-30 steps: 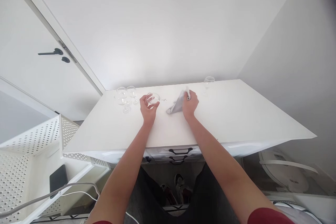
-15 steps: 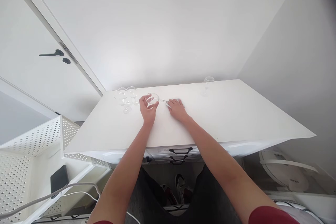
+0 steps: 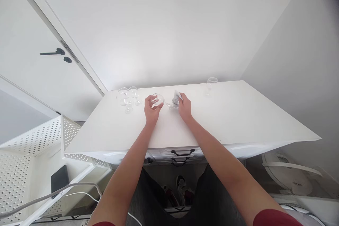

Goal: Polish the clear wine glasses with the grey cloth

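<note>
One white cabinet top [image 3: 238, 113]: right under the action
Left hand [image 3: 152, 111]: curled round a glass [image 3: 160, 99]
Right hand [image 3: 186, 108]: clamped on a pale cloth [image 3: 176, 97]
Glass: tipped sideways between them, probably light, slippery, fragile, so I'd hold the wide end gently
Writing: nothing I can read

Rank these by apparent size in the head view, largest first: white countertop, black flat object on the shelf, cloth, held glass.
1. White countertop
2. Black flat object
3. Cloth and held glass: too alike to rank, since the right hand covers part of the cloth.
</note>
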Demonstrator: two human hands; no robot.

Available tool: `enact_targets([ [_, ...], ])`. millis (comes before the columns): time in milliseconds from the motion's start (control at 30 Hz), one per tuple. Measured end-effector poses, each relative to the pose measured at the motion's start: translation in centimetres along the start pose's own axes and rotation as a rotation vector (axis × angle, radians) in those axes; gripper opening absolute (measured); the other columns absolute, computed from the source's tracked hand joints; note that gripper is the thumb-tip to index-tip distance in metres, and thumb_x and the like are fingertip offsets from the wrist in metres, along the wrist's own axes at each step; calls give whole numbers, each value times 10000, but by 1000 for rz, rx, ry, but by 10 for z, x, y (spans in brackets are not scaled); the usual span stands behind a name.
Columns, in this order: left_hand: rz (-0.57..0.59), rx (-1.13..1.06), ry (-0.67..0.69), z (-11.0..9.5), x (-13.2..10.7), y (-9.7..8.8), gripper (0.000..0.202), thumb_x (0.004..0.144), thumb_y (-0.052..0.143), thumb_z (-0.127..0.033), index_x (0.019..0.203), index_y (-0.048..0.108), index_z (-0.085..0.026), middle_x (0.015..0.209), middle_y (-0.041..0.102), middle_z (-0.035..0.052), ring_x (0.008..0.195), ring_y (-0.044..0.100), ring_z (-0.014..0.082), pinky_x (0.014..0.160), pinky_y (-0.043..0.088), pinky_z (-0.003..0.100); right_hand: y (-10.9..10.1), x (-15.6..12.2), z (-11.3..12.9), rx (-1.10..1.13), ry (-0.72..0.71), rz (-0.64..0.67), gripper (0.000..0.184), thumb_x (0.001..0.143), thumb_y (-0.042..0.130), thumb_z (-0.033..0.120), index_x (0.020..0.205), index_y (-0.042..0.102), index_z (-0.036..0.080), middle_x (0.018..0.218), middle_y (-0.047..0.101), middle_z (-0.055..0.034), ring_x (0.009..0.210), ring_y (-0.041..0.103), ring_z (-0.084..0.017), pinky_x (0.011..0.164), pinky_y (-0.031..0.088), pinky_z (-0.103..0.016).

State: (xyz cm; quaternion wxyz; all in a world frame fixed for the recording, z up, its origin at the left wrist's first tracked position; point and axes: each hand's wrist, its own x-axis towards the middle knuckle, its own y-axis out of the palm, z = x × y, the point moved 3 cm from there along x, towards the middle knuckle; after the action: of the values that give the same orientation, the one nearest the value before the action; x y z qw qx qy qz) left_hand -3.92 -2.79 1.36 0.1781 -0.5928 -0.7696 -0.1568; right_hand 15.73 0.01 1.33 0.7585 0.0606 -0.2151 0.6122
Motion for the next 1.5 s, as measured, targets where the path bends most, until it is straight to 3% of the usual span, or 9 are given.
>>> enact_targets([
  [67,73,-47,-16,5,1,3,578,815,833,-405,1294,525,-305,1373,646,120,1152,713,250,926,614,434,3,0,4,102,-1,-1,355,985,396,435,1176,629,248,1035,679,-39,926,604,-195,878,490,-312],
  [300,161,-141,3,6,2,4,647,815,813,-534,1339,536,-275,1422,614,166,1155,716,289,811,646,395,28,-9,7,184,25,526,514,937,477,702,799,588,219,748,618,2,690,535,-159,675,458,-276],
  [433,136,-167,-11,5,2,3,645,833,786,-565,1346,534,-265,1420,618,178,1143,722,293,827,648,415,30,-9,4,126,-5,469,461,945,489,666,848,599,229,750,619,9,682,531,-158,665,439,-271],
  [667,43,-80,-8,3,1,0,642,819,813,-495,1374,549,-308,1399,634,135,1138,710,267,826,631,391,7,-3,-4,-154,16,85,335,1001,413,492,913,624,247,686,568,17,617,489,-169,647,412,-289],
  [767,3,-19,-16,2,2,-2,671,806,823,-482,1405,558,-334,1397,632,115,1166,687,271,812,619,376,11,-13,6,-278,-162,285,286,990,456,398,979,694,241,831,659,-22,697,570,-176,711,448,-292],
  [867,-3,24,-26,-1,1,-2,684,804,825,-474,1425,568,-350,1403,622,108,1193,657,281,775,612,359,27,-27,16,-466,-360,563,295,959,498,310,1094,757,272,1214,681,-51,728,615,-150,737,451,-298],
  [1000,11,83,-33,-4,-1,-1,667,796,834,-436,1410,588,-354,1388,632,97,1177,634,276,735,601,341,41,-33,18,-707,-386,688,413,961,467,253,1248,748,346,1397,625,-37,741,653,-155,697,438,-314],
  [1300,54,109,-54,-5,0,3,676,800,823,-434,1414,549,-363,1407,601,101,1186,628,282,753,587,346,46,-36,11,-850,-328,662,463,981,425,258,1343,690,372,1411,646,-35,867,694,-202,718,467,-329],
  [1500,70,174,-41,-4,-5,2,600,859,756,-442,1395,517,-316,1384,576,110,1082,623,219,718,549,295,36,-21,-2,-1010,-39,501,477,1025,368,300,1447,582,242,1521,553,-153,952,725,-264,801,525,-389],
])
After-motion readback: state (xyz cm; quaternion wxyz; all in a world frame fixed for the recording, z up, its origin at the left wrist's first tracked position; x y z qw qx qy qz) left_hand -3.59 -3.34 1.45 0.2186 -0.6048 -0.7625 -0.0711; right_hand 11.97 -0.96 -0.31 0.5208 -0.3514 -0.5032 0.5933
